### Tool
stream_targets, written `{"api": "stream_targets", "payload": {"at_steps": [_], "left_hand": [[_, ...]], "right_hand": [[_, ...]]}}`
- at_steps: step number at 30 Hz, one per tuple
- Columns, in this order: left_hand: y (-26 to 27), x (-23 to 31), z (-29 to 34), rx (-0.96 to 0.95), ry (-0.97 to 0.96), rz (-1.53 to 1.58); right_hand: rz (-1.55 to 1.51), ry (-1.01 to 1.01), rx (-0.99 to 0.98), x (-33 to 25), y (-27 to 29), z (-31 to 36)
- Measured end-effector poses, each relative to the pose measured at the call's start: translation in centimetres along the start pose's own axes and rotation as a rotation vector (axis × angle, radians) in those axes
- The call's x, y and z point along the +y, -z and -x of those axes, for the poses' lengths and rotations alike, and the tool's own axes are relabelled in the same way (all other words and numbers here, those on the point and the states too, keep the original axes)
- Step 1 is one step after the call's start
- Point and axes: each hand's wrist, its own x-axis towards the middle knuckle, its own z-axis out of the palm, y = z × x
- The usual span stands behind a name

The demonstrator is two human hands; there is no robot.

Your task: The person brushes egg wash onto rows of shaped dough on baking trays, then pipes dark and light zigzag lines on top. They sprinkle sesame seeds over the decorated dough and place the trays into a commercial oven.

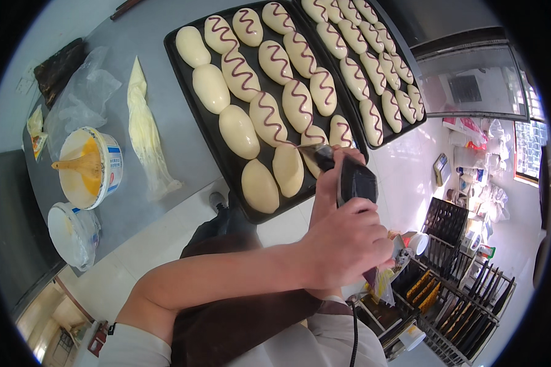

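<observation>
Piping bag (359, 180) gripped in both hands: right hand (329, 185) nearer the tip (307, 148), left hand (349, 241) clenched behind. Plain bun (288, 174) lies just left of right hand, the closer one, long axis running near-to-far.

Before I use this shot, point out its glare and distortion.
Head view: the window at right is very bright; head view: light glares off the pale floor; head view: small highlights gleam on the glossy buns; head view: the fisheye bends the grey table at its left edge, and the corners are black.
</observation>
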Motion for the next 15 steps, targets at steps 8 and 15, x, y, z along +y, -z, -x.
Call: {"api": "stream_targets", "payload": {"at_steps": [8, 15], "left_hand": [[-2.8, 3.1, 1.3, -0.040, 0.002, 0.129], [-4.2, 4.8, 2.1, -0.071, 0.015, 0.141]], "right_hand": [[-0.373, -0.120, 0.150, -2.5, 1.7, 4.0], [-0.182, 0.034, 0.031, 0.6, 5.0, 6.5]]}}
